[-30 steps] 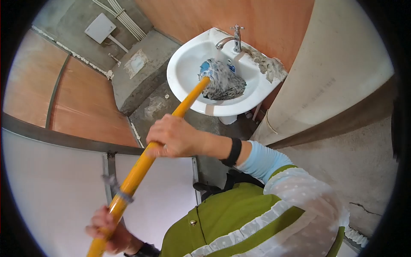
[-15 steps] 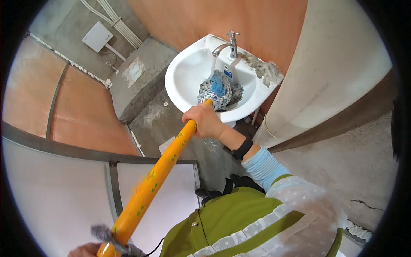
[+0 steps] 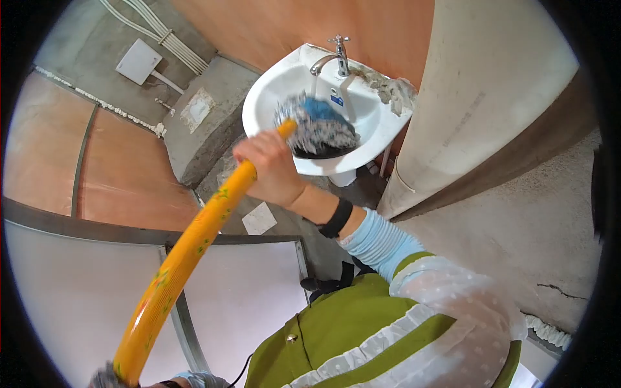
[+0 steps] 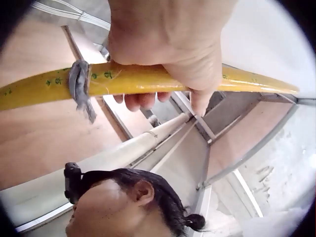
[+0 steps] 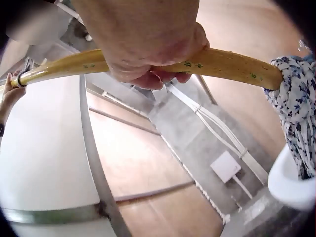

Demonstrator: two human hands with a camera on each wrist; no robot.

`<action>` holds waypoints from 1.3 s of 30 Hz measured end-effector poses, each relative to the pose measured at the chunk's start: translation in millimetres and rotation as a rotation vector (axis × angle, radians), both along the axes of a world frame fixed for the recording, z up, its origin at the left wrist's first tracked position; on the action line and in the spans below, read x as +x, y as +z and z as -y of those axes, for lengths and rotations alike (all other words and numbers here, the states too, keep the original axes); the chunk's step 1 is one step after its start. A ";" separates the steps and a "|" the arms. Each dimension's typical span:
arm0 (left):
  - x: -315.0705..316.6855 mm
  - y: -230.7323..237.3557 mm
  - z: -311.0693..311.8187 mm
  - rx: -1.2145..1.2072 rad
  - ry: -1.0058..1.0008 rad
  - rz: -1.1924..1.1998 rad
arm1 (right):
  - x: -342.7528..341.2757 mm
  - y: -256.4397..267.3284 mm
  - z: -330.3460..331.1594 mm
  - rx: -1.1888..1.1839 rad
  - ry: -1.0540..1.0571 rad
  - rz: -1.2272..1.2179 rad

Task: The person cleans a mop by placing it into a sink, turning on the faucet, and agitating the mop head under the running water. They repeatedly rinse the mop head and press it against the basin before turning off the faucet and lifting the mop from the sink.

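Observation:
A mop with a yellow handle [image 3: 184, 252] slants from the lower left up to the sink [image 3: 257, 107]. Its head of grey and blue cloth strips [image 3: 317, 126], blurred in the head view, is over the basin under the tap [image 3: 339, 57], where a thin stream of water runs. My right hand [image 3: 268, 165] grips the handle a short way below the mop head. Further along, my left hand [image 4: 168, 44] holds the handle, its fingers wrapped round it beside a grey cloth tie [image 4: 79, 84]. In the head view that hand is cut off at the bottom edge.
A thick pale pipe [image 3: 485, 97] stands right of the sink. Grey rag-like material [image 3: 394, 94] lies on the sink's right corner. Left are a concrete ledge [image 3: 217, 123] and a white wall box [image 3: 138, 61]. White panels [image 3: 252, 271] border the near left; a pale tile [image 3: 260, 218] lies on the floor.
My right hand moved toward the mop head, then back up and left with the handle. The mop head turned in the basin and shifted left. My left hand dropped out of the head view.

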State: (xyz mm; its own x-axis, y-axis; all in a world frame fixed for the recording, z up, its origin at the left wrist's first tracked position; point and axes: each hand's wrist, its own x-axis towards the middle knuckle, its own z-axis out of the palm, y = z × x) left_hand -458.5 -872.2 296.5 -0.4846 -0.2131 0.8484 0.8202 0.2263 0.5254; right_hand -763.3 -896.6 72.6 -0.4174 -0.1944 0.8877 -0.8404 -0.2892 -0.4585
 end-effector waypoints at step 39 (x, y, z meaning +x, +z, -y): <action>-113.9 -57.1 54.8 -0.580 -0.617 0.274 | -8.0 -70.5 -22.9 0.398 0.149 0.134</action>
State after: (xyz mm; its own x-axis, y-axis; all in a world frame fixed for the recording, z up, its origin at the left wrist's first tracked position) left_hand -572.4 -927.0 239.4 -0.5725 0.5801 0.5794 0.7465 0.0767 0.6609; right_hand -771.2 -873.7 2.1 -0.4647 -0.5772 0.6715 -0.7285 -0.1818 -0.6605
